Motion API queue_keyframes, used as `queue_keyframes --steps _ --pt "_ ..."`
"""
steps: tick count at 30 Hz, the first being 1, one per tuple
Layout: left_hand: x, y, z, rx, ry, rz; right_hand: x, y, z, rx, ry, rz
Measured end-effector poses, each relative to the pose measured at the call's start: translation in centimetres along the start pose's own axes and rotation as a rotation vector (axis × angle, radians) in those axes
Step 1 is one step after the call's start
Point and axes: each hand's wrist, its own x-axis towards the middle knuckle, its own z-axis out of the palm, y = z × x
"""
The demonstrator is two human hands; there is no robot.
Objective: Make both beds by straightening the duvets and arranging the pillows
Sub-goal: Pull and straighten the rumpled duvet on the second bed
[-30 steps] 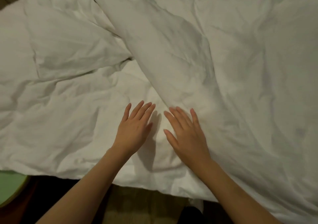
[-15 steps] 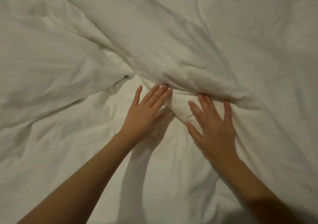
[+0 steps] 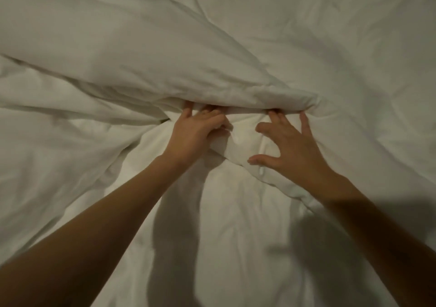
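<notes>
A rumpled white duvet fills the whole view, with a thick fold running across its middle. My left hand reaches to the fold's lower edge, its fingers curled and bunching the cloth against the thumb. About a hand's width to the right, my right hand lies on the duvet with fingers spread. Its fingertips push under the same fold. No pillow is in sight.
White bedding stretches flatter to the right and beyond the fold. Deep creases run off to the left. My arms cast shadows on the cloth near me. No bed edge or floor shows.
Both hands slid forward across the duvet and pushed the fold away from me. The left hand's fingers went from flat to curled into the cloth. The bed's near edge and floor left the view.
</notes>
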Motion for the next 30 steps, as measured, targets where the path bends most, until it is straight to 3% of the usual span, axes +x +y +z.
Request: queue_keyframes --steps 9,13,16,19,21,23,25,26,28,30 --pt "-3.3 2.7 -2.0 0.094 0.086 -0.200 -2.7 -2.8 2.8 -0.170 -0.011 -0.128" --pt "-3.7 4.3 -3.5 0.113 0.082 -0.295 -3.5 -2.9 1.8 -0.006 0.063 -0.162" --pt "-4.7 6.2 -5.9 0.098 0.050 -0.392 -4.6 -4.1 0.2 0.289 0.063 -0.137" --pt "-6.1 8.4 -10.3 0.002 -0.037 -0.482 -6.5 -6.1 -2.9 0.582 0.041 -0.123" --pt "-6.6 9.6 -14.0 -0.007 -0.195 -0.570 -8.1 -7.8 -5.2 0.733 -0.075 -0.153" --pt "-7.2 10.3 -16.1 0.022 -0.378 -0.641 -9.5 -9.1 -5.9 0.743 -0.133 -0.228" --pt "-8.3 10.3 -15.5 0.045 -0.455 -0.715 -10.4 -9.6 -4.8 0.668 -0.182 -0.246" --pt "-9.2 10.3 -14.4 0.062 -0.416 -0.730 -10.7 -9.4 -3.8 0.632 -0.205 -0.211" --pt "-11.6 10.9 -11.9 0.121 -0.172 -0.643 -11.4 -8.9 -1.7 0.594 -0.192 -0.108" --pt "-14.2 12.3 -10.2 0.255 0.127 -0.515 -12.7 -8.9 -0.2 0.520 -0.025 -0.074"
